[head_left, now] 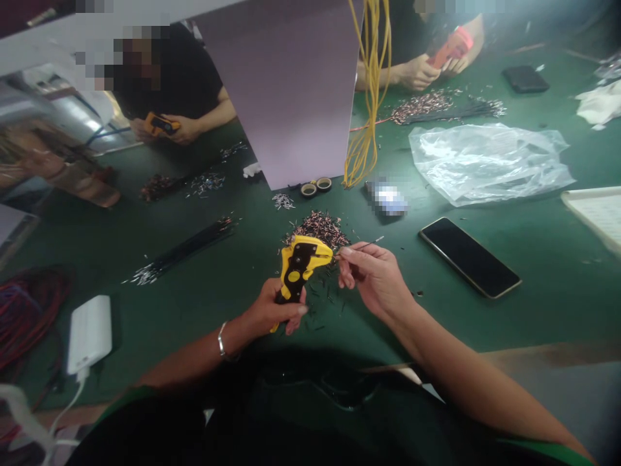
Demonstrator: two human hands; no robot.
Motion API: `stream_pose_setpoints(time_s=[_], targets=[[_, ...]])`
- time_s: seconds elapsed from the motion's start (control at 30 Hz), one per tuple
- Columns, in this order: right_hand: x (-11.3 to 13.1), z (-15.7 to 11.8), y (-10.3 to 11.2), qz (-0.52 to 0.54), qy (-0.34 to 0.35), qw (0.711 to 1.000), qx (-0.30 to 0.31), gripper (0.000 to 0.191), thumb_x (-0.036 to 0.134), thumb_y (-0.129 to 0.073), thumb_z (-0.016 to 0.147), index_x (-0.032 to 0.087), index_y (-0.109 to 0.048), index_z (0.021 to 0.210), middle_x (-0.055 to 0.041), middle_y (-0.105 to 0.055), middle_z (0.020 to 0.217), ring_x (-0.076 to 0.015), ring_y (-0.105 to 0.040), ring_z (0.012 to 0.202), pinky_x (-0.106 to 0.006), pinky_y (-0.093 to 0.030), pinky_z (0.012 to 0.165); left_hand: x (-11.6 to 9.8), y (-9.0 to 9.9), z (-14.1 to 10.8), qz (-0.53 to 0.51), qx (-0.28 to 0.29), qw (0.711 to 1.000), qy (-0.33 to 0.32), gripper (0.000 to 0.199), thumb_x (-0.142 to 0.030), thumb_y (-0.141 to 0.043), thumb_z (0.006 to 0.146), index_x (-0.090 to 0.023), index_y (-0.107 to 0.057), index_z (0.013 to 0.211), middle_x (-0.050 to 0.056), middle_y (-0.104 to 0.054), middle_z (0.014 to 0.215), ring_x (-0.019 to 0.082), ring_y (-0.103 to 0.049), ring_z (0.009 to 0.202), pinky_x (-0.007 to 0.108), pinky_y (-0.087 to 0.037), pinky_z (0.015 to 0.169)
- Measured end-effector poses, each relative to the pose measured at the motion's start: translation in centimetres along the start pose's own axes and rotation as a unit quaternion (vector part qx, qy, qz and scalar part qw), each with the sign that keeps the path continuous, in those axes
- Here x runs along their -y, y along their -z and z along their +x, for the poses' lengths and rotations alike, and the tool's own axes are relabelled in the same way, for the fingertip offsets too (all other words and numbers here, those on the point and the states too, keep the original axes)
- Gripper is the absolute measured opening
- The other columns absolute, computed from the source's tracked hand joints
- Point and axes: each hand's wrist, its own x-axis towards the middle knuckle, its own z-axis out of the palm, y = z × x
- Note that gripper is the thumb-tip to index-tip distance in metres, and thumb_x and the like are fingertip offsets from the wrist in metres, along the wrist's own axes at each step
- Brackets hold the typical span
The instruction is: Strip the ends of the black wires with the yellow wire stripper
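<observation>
My left hand (284,307) is closed around the handle of a yellow and black wire stripper (299,266), its jaws facing right. Beside the jaws, my right hand (371,272) pinches a thin dark wire (369,243), one end at the tool's mouth and the pale tip sticking out to the right. Whether the jaws grip the wire is too small to tell. Behind the tool lies a heap of copper and black wire scraps (320,226), with loose dark bits scattered below it. A bundle of black wires (187,249) with silvery tips rests to the left.
A phone (469,257) and a clear plastic bag (490,165) lie to the right. Tape rolls (315,188) sit by an upright panel (305,90), near hanging yellow wires (371,97). A white power bank (90,335) is at left. Two co-workers hold tools across the green table (388,349).
</observation>
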Motion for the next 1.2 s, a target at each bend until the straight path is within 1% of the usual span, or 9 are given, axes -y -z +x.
stream_pose_setpoints(time_s=[0.13,0.27,0.47,0.57,0.63,0.73,0.87,1.03,1.2], targets=[[0.0,0.2,0.2,-0.003,-0.001,1.000,0.007,0.019,0.029,-0.081,0.064,0.019,-0.065,0.061,0.0048,-0.059,0.047,-0.0079,-0.045,0.034,-0.026,-0.047,0.040,-0.2,0.1,0.2,-0.011,0.007,1.000,0.006,0.026,-0.026,-0.080,0.074,-0.013,-0.058,0.075,-0.003,-0.056,0.046,0.009,-0.049,0.035,0.022,-0.045,0.040],[0.0,0.3,0.4,-0.008,0.017,1.000,-0.001,0.018,0.027,-0.080,0.067,0.018,-0.067,0.061,0.0041,-0.060,0.048,-0.0075,-0.046,0.034,-0.025,-0.047,0.040,-0.3,0.1,0.5,-0.036,0.015,0.999,-0.025,0.023,-0.024,-0.078,0.074,-0.011,-0.061,0.083,0.001,-0.061,0.058,0.013,-0.058,0.047,0.029,-0.052,0.048],[-0.4,0.2,0.4,-0.033,0.054,0.998,-0.005,0.019,0.028,-0.080,0.069,0.017,-0.067,0.061,0.0028,-0.061,0.048,-0.0085,-0.047,0.035,-0.026,-0.046,0.040,-0.2,0.4,0.9,-0.049,-0.020,0.996,-0.066,0.026,-0.022,-0.078,0.074,-0.011,-0.062,0.091,0.004,-0.063,0.075,0.015,-0.060,0.059,0.034,-0.054,0.058],[-0.5,0.1,0.5,-0.059,0.068,0.996,-0.009,0.019,0.029,-0.080,0.070,0.016,-0.069,0.062,0.0023,-0.061,0.048,-0.0086,-0.049,0.035,-0.026,-0.045,0.040,-0.3,0.7,1.0,-0.040,-0.029,0.996,-0.080,0.026,-0.022,-0.077,0.076,-0.010,-0.063,0.094,0.005,-0.064,0.077,0.016,-0.061,0.062,0.035,-0.054,0.061],[-0.7,-0.1,0.5,-0.084,0.059,0.995,0.005,0.020,0.030,-0.081,0.069,0.017,-0.069,0.061,0.0022,-0.061,0.047,-0.0087,-0.049,0.034,-0.025,-0.043,0.038,-0.5,0.9,1.1,-0.026,-0.043,0.994,-0.094,0.025,-0.022,-0.077,0.077,-0.011,-0.063,0.095,0.005,-0.064,0.078,0.016,-0.062,0.063,0.034,-0.053,0.062],[-0.9,-0.3,0.4,-0.122,0.020,0.991,0.057,0.022,0.031,-0.083,0.067,0.017,-0.070,0.058,0.0011,-0.062,0.046,-0.0089,-0.050,0.034,-0.024,-0.040,0.036,-0.9,1.0,1.2,-0.015,-0.063,0.992,-0.108,0.026,-0.022,-0.078,0.076,-0.012,-0.064,0.096,0.005,-0.065,0.080,0.016,-0.063,0.065,0.035,-0.054,0.066],[-1.2,-0.4,0.3,-0.151,-0.020,0.983,0.106,0.024,0.031,-0.085,0.066,0.016,-0.070,0.054,0.0003,-0.062,0.048,-0.0083,-0.051,0.035,-0.022,-0.039,0.036,-1.2,0.8,1.2,-0.013,-0.052,0.993,-0.106,0.029,-0.023,-0.080,0.075,-0.012,-0.064,0.097,0.006,-0.066,0.084,0.017,-0.064,0.068,0.035,-0.054,0.068],[-1.9,-0.4,0.4,-0.163,-0.038,0.978,0.125,0.023,0.032,-0.085,0.067,0.017,-0.071,0.056,0.0012,-0.061,0.049,-0.0078,-0.051,0.036,-0.021,-0.040,0.036,-1.0,0.5,1.1,-0.005,-0.061,0.993,-0.102,0.028,-0.025,-0.079,0.076,-0.013,-0.064,0.095,0.004,-0.066,0.080,0.016,-0.063,0.066,0.034,-0.054,0.066],[-2.0,-0.4,0.4,-0.166,-0.037,0.978,0.119,0.023,0.030,-0.085,0.067,0.016,-0.071,0.057,0.0009,-0.061,0.048,-0.0076,-0.051,0.035,-0.021,-0.039,0.036,-0.7,0.6,1.2,0.016,-0.068,0.992,-0.109,0.024,-0.027,-0.079,0.077,-0.013,-0.064,0.090,0.003,-0.063,0.073,0.015,-0.062,0.064,0.032,-0.054,0.064]])
